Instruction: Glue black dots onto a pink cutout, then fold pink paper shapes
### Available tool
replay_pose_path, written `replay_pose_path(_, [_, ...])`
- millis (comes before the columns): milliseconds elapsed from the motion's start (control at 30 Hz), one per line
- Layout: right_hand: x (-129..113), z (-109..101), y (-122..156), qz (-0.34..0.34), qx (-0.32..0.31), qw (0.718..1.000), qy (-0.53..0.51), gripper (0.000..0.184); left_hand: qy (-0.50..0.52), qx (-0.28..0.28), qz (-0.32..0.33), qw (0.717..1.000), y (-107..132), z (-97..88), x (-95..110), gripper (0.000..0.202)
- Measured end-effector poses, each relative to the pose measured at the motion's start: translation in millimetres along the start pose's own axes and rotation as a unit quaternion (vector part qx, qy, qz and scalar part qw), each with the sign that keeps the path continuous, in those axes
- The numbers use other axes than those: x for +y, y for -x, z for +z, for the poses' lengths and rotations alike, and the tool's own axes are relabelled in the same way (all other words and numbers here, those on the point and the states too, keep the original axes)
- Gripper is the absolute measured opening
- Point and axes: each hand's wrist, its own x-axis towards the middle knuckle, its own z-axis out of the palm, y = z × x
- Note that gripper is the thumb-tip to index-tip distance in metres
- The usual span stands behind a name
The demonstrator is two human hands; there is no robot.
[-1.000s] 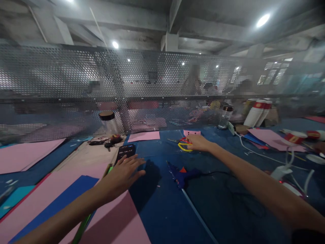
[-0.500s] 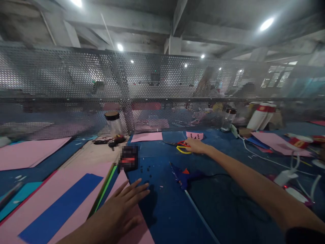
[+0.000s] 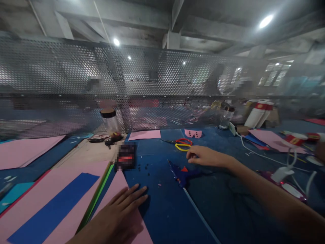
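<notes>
My left hand (image 3: 127, 203) lies palm down with fingers spread, over a pink sheet (image 3: 138, 227) and the blue tabletop. My right hand (image 3: 203, 156) is just right of the scissors, its fingers loosely bent and nothing visible in them. The scissors (image 3: 183, 144), with one red and one yellow handle loop, rest on the table, blades pointing left. Below that hand lies a blue glue gun (image 3: 181, 174) with a red trigger; a long glue stick (image 3: 199, 210) sticks out of its back. Small black bits (image 3: 146, 167) are scattered left of the gun.
A perforated metal screen (image 3: 157, 78) stands behind the table. At left are pink sheets with a blue strip (image 3: 56, 210), a green-edged strip (image 3: 101, 189) and a lidded jar (image 3: 110, 122). A pink cutout with holes (image 3: 193, 133) lies far back. White cables and a power strip (image 3: 291, 191) are at right.
My right hand has left the scissors' handles and moved back toward me, above the glue gun. The scissors stay on the table. My left hand now lies flatter.
</notes>
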Motion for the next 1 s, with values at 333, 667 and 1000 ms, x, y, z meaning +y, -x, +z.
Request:
replay_pose_path(333, [-17,19,33,-0.019,-0.032,0.997,-0.072,0.036,0.027,0.052,0.024,0.998,9,5.0,0,0.058])
replay_pose_path(667, [-21,28,31,-0.033,-0.008,0.999,-0.009,0.019,0.059,0.030,0.027,0.997,8,-10.0,14,0.061])
replay_pose_path(1000, [-1,28,30,-0.051,0.051,0.997,-0.027,0.023,0.048,0.017,0.029,0.998,9,-12.7,17,0.059])
